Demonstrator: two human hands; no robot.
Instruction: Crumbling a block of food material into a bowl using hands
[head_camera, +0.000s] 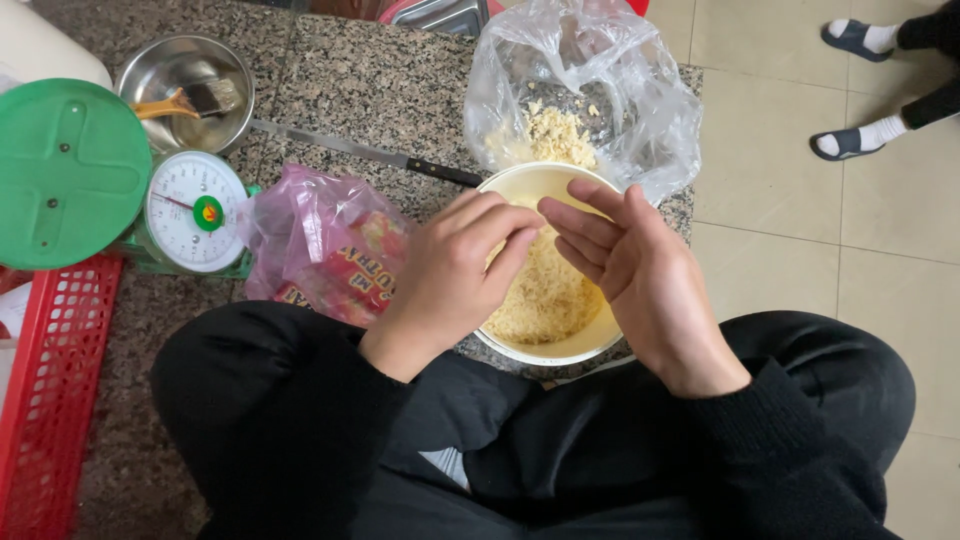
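hovering over cream bowl (590, 345) of crumbled noodles (545, 300): left hand (455, 275), right hand (635, 265), both loose, grasping nothing.

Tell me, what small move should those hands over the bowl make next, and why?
Probably brush the fingers together so the crumbs fall off. Both hands, left and right, meet fingertip to fingertip right above the bowl, which already holds pale crumbled bits, so whatever drops would land inside.

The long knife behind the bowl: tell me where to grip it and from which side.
Take the long knife by its dark handle, probably coming from above. It lies flat on the granite counter, handle end beside the cream bowl and plastic bag, while the bare blade runs left toward the steel bowl.
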